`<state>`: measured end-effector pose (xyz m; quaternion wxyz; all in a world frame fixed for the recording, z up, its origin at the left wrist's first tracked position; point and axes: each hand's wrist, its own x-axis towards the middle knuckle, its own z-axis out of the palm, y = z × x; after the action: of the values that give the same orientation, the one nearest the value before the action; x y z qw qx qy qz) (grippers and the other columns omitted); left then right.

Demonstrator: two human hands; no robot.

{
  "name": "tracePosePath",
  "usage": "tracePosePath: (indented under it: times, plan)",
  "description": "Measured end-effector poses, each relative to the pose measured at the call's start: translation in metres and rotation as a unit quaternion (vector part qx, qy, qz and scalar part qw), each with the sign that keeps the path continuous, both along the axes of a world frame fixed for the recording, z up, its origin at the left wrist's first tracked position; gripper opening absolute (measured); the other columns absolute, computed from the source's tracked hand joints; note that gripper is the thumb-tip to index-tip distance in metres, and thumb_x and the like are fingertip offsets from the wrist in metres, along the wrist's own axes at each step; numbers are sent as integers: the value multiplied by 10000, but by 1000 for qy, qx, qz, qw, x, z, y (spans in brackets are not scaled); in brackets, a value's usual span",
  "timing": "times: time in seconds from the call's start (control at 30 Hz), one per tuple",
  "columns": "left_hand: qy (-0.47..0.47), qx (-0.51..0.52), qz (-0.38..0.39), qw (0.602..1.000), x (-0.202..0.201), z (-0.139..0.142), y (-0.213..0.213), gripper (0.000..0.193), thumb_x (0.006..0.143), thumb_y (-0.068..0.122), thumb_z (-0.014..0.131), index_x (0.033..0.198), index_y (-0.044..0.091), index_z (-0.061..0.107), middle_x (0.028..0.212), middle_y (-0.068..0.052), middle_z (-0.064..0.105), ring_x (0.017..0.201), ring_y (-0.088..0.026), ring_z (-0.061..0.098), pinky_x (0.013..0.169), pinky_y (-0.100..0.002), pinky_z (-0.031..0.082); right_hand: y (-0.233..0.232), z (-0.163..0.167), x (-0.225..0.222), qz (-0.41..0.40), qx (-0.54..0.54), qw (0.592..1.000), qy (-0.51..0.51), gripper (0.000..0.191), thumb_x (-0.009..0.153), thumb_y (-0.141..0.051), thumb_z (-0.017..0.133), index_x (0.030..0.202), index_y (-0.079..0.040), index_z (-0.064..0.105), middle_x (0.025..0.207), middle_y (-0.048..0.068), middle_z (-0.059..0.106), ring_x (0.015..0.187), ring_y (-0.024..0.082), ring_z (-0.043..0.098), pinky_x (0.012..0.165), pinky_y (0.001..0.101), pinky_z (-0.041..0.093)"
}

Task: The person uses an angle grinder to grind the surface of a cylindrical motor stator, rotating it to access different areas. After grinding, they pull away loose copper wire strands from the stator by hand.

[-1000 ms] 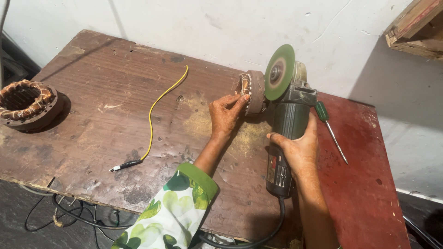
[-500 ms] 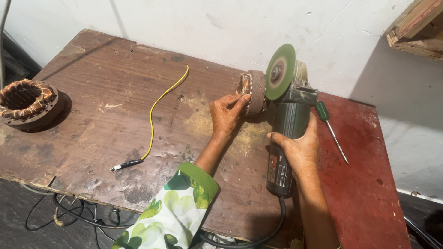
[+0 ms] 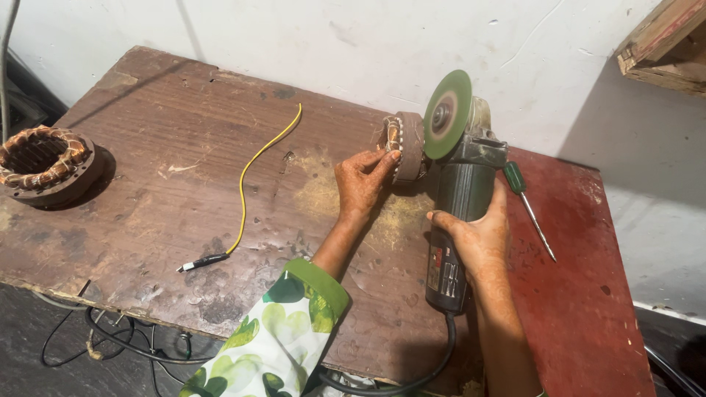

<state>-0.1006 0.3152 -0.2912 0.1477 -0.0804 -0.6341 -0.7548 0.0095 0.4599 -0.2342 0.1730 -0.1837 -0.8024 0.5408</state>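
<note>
While the left hand (image 3: pixel 362 180) pinches the small motor coil (image 3: pixel 401 145) by its rim, probably heavy and hard, the right hand (image 3: pixel 476 237) wraps tight around the grinder (image 3: pixel 457 206), disc above.

The only label in view is a small rectangular sticker (image 3: pixel 443 270) on the body of the angle grinder (image 3: pixel 457 213). It sits on the lower part of the grinder's dark green housing, on the side facing up, just below the spot where the right hand (image 3: pixel 478 239) wraps the barrel. It shows red, white and dark patches. No packages, signs or screens appear.
</note>
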Motion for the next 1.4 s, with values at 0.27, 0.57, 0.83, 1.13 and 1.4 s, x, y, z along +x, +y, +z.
tracePosePath:
  times: [0.27,0.57,0.83,1.13,1.4]
  plan:
    - [-12,-21,29,999,3,-1,5,248,814,269,820,942,58,794,887,-71,747,804,-153,725,686,-337,653,2,0,-1,2,-32,999,-1,1018,627,33,808,1499,-106,302,1039,127,679,724,229,741,555,361,664]
    - [16,-45,46,998,1,-2,11,259,802,292,825,907,56,800,892,-17,655,816,-132,663,739,-322,639,11,-6,-5,-18,42,999,-16,1069,593,-56,872,1505,-124,318,1102,115,682,831,234,743,642,365,662]
    - [32,-48,51,997,-3,-2,15,272,807,281,837,921,38,794,940,-24,672,874,-144,673,775,-327,633,16,-5,-7,-22,44,998,-24,1080,587,-51,869,1514,-122,320,1104,118,690,820,229,741,630,364,659]
    - [-11,-33,41,999,-4,-5,15,271,801,254,834,964,41,795,888,-28,651,796,-132,662,702,-308,644,14,-4,-7,-14,30,999,-11,1065,594,-42,861,1510,-117,322,1108,117,688,817,223,745,628,359,663]
    - [-17,-32,36,999,-4,-7,16,248,806,231,835,963,41,800,864,-34,647,750,-120,649,645,-293,634,16,-5,-7,-17,41,999,-24,1070,600,-52,864,1517,-129,316,1102,114,688,814,226,745,630,352,660]
